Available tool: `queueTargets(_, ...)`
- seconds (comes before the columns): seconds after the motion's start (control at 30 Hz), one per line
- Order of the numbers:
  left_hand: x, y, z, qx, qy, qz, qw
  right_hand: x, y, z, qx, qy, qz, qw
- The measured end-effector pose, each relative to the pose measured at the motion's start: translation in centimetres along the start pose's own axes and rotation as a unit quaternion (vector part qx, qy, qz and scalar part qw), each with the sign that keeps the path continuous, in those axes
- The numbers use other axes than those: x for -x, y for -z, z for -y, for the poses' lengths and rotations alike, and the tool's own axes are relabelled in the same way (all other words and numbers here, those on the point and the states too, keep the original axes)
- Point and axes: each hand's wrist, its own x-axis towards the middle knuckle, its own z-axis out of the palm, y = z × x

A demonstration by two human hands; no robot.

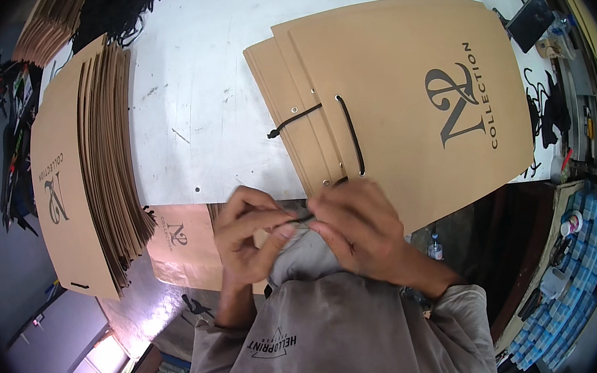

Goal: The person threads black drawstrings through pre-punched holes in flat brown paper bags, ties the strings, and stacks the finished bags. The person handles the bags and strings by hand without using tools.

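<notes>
Flat brown paper bags [395, 69] lie stacked at the right, the top one with dark print. A black cord handle [353, 134] loops over its face. Another length of cord passes through an eyelet and ends in a knot [273, 133] beyond the bag's left edge. Just off the near edge of the table, my left hand [246, 235] and my right hand [364, 230] are close together, both pinching a short dark piece of cord [303, 216] between thumb and fingers. The right hand is slightly blurred and covers the bag's near corner.
A thick stack of brown bags [88, 163] stands at the left on the white table [190, 110]. A pile of black cords [116, 10] lies at the far left, and more cords [550, 112] lie at the right. A plastic bottle [434, 247] is below the table.
</notes>
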Motion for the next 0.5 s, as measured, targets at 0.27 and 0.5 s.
queueTargets(0.27,-2.0,-4.9,0.3,0.306,0.361,0.127,0.871,0.2,0.9,0.4,-0.097,0.095,-0.05,0.99)
queueTargets(0.5,-0.7,-6.1,1.0,0.087,0.289,0.024,0.953,0.1,0.2,-1.9,-0.031,-0.168,-0.059,0.983)
